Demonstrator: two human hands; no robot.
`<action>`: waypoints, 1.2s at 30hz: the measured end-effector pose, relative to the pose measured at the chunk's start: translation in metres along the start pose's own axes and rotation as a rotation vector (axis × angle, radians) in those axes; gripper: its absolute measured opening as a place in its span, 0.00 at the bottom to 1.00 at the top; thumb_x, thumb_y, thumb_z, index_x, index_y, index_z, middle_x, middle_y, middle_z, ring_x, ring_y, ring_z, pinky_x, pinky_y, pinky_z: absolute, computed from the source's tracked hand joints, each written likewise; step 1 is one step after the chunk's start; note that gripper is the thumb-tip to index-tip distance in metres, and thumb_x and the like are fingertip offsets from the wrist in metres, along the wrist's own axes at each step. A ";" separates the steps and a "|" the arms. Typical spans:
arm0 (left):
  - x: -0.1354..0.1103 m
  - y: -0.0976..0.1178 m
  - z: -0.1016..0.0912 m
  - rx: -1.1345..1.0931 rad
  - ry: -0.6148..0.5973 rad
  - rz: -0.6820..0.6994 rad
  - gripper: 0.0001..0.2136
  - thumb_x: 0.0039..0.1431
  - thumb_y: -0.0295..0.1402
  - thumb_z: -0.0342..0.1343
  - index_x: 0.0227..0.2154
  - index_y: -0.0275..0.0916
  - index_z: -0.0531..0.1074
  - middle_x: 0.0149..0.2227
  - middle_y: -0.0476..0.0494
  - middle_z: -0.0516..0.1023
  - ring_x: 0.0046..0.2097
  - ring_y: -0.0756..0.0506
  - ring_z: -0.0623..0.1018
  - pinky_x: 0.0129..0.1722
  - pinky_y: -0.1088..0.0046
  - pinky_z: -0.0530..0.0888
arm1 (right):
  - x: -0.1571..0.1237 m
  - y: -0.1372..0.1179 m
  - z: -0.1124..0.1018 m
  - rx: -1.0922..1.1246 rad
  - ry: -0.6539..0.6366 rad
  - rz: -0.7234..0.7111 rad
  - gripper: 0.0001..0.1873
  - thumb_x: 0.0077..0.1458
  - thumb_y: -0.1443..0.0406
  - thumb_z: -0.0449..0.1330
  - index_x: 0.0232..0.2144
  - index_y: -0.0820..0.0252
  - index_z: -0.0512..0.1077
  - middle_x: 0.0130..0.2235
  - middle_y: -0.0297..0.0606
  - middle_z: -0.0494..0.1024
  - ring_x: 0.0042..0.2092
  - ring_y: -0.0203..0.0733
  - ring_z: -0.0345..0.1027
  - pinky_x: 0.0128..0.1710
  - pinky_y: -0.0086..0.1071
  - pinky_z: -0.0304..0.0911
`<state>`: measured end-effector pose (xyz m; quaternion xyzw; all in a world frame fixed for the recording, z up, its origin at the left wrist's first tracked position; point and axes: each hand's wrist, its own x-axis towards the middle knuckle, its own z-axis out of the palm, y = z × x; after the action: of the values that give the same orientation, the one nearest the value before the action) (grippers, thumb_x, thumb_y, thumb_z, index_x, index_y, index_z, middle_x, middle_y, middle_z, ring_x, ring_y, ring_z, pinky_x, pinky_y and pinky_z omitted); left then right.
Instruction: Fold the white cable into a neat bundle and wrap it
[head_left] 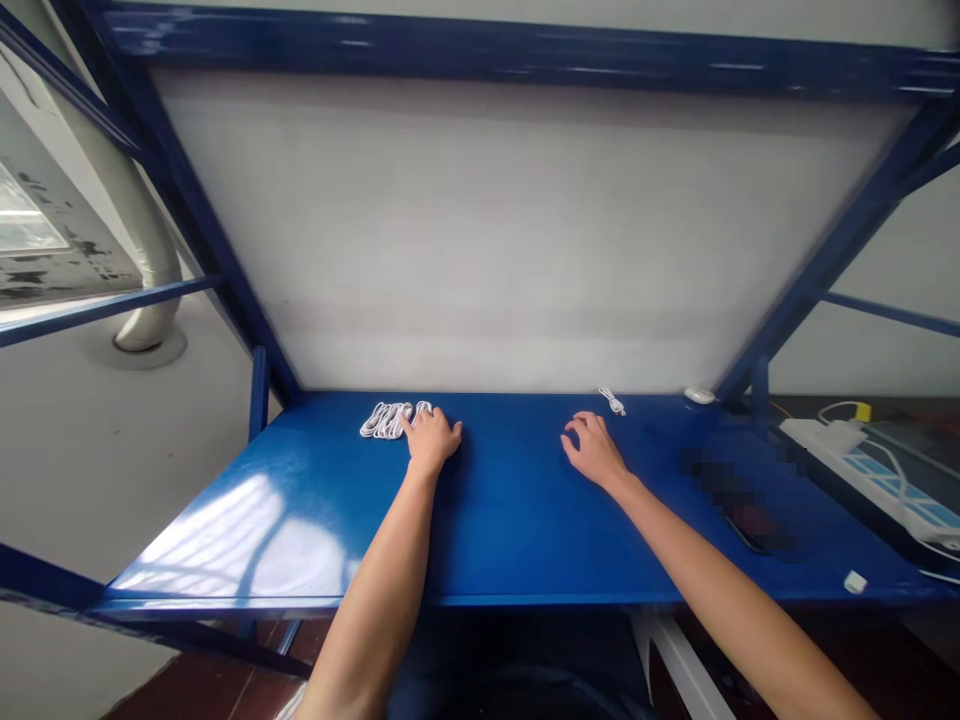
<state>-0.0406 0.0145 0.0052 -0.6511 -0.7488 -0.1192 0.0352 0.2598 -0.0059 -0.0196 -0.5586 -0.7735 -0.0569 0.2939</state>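
Note:
My left hand (433, 438) rests on the blue shelf (300, 500) near its back edge, fingers curled, with the index finger touching a pile of several coiled white cables (390, 419). My right hand (595, 448) hovers over the shelf to the right, fingers bent and apart, holding nothing. A single small white cable (613, 401) lies just beyond the right hand, apart from it.
A small white oval object (700, 395) sits at the shelf's back right corner. A white power strip (877, 480) with plugged leads lies to the right. A small white cube (855, 582) is near the front right edge. Blue frame posts rise on both sides.

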 end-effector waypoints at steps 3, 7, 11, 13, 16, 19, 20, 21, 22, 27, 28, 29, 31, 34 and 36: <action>-0.003 0.010 -0.002 -0.009 -0.038 0.043 0.24 0.59 0.47 0.40 0.46 0.33 0.69 0.50 0.27 0.71 0.55 0.31 0.67 0.59 0.45 0.43 | 0.000 -0.001 0.000 0.006 -0.007 0.001 0.10 0.57 0.63 0.52 0.35 0.59 0.71 0.46 0.49 0.67 0.48 0.54 0.62 0.39 0.44 0.67; -0.017 0.034 -0.002 -0.085 -0.145 0.178 0.25 0.59 0.48 0.41 0.48 0.33 0.68 0.52 0.28 0.69 0.55 0.33 0.66 0.56 0.55 0.57 | -0.001 0.000 0.000 0.027 -0.039 0.007 0.09 0.56 0.62 0.52 0.35 0.59 0.71 0.45 0.48 0.68 0.47 0.53 0.63 0.37 0.42 0.67; -0.046 0.065 0.000 -0.209 -0.191 0.424 0.23 0.59 0.46 0.45 0.50 0.35 0.67 0.52 0.31 0.68 0.55 0.34 0.66 0.51 0.60 0.64 | -0.002 -0.006 0.002 0.091 -0.098 -0.042 0.07 0.57 0.64 0.53 0.34 0.58 0.70 0.41 0.44 0.70 0.43 0.48 0.65 0.41 0.42 0.66; -0.059 0.077 -0.001 -0.288 -0.188 0.529 0.22 0.59 0.45 0.46 0.49 0.36 0.68 0.51 0.32 0.68 0.53 0.35 0.67 0.51 0.61 0.65 | -0.002 -0.012 0.003 0.143 -0.127 -0.087 0.06 0.56 0.65 0.53 0.34 0.58 0.70 0.39 0.42 0.71 0.42 0.46 0.66 0.44 0.41 0.65; -0.067 0.084 -0.005 -0.467 -0.185 0.655 0.19 0.62 0.41 0.45 0.51 0.37 0.67 0.51 0.36 0.68 0.52 0.40 0.69 0.51 0.66 0.66 | -0.002 -0.021 0.005 0.235 -0.139 -0.116 0.07 0.57 0.65 0.53 0.36 0.59 0.70 0.39 0.41 0.72 0.42 0.44 0.66 0.44 0.39 0.64; -0.059 0.078 -0.005 -0.529 -0.143 0.634 0.16 0.62 0.33 0.41 0.49 0.38 0.68 0.50 0.38 0.70 0.50 0.43 0.69 0.51 0.70 0.66 | -0.002 -0.028 0.004 0.306 -0.149 -0.095 0.08 0.58 0.63 0.53 0.38 0.59 0.70 0.39 0.41 0.72 0.42 0.43 0.66 0.44 0.38 0.64; -0.054 0.074 -0.005 -0.500 -0.131 0.589 0.16 0.62 0.30 0.41 0.48 0.38 0.69 0.49 0.38 0.71 0.50 0.43 0.70 0.50 0.69 0.66 | -0.002 -0.030 0.003 0.319 -0.156 -0.088 0.09 0.58 0.63 0.53 0.38 0.59 0.70 0.39 0.41 0.72 0.42 0.43 0.67 0.43 0.38 0.64; -0.050 0.070 -0.003 -0.454 -0.132 0.546 0.16 0.61 0.29 0.41 0.46 0.38 0.70 0.47 0.38 0.71 0.50 0.42 0.70 0.50 0.68 0.66 | -0.002 -0.030 0.003 0.327 -0.167 -0.084 0.09 0.58 0.62 0.54 0.38 0.59 0.70 0.39 0.40 0.72 0.42 0.43 0.67 0.43 0.37 0.64; -0.045 0.066 -0.002 -0.400 -0.141 0.513 0.16 0.60 0.28 0.41 0.45 0.38 0.72 0.46 0.38 0.72 0.49 0.42 0.70 0.49 0.67 0.67 | -0.002 -0.031 0.002 0.332 -0.181 -0.084 0.08 0.57 0.62 0.55 0.38 0.58 0.71 0.39 0.40 0.73 0.41 0.43 0.67 0.42 0.37 0.64; -0.039 0.057 0.003 -0.281 -0.196 0.559 0.13 0.59 0.31 0.47 0.42 0.43 0.74 0.47 0.41 0.72 0.48 0.40 0.70 0.47 0.64 0.67 | -0.001 -0.030 0.002 0.351 -0.243 -0.094 0.08 0.57 0.63 0.55 0.32 0.57 0.73 0.34 0.38 0.73 0.35 0.40 0.67 0.37 0.34 0.63; -0.039 0.057 0.003 -0.283 -0.199 0.577 0.13 0.59 0.32 0.48 0.43 0.44 0.74 0.47 0.42 0.72 0.49 0.40 0.69 0.47 0.64 0.66 | -0.001 -0.029 0.003 0.356 -0.246 -0.090 0.08 0.57 0.63 0.54 0.33 0.57 0.73 0.34 0.37 0.73 0.35 0.39 0.67 0.36 0.33 0.63; -0.040 0.057 0.003 -0.286 -0.201 0.588 0.13 0.59 0.33 0.48 0.44 0.45 0.74 0.48 0.42 0.71 0.49 0.40 0.69 0.47 0.64 0.66 | -0.001 -0.029 0.003 0.359 -0.250 -0.085 0.08 0.57 0.62 0.55 0.33 0.57 0.73 0.34 0.37 0.73 0.34 0.39 0.67 0.35 0.32 0.63; -0.041 0.058 0.004 -0.287 -0.197 0.599 0.13 0.60 0.33 0.49 0.44 0.46 0.74 0.48 0.43 0.71 0.49 0.40 0.69 0.47 0.64 0.66 | 0.000 -0.028 0.004 0.362 -0.260 -0.075 0.08 0.57 0.63 0.55 0.33 0.57 0.74 0.33 0.37 0.73 0.34 0.38 0.66 0.34 0.32 0.62; -0.040 0.058 0.007 -0.290 -0.179 0.611 0.12 0.59 0.33 0.50 0.44 0.46 0.73 0.47 0.44 0.71 0.48 0.41 0.69 0.47 0.64 0.66 | 0.000 -0.027 0.005 0.362 -0.276 -0.062 0.09 0.57 0.63 0.55 0.33 0.58 0.74 0.33 0.37 0.73 0.34 0.38 0.66 0.35 0.31 0.61; -0.040 0.059 0.009 -0.289 -0.164 0.606 0.12 0.59 0.33 0.50 0.44 0.45 0.73 0.47 0.44 0.71 0.48 0.42 0.69 0.46 0.65 0.66 | 0.001 -0.027 0.006 0.358 -0.280 -0.062 0.09 0.58 0.64 0.54 0.33 0.58 0.74 0.32 0.37 0.72 0.34 0.37 0.66 0.35 0.30 0.60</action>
<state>0.0239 -0.0151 -0.0037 -0.8496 -0.4970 -0.1553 -0.0841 0.2330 -0.0131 -0.0174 -0.4759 -0.8214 0.1506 0.2761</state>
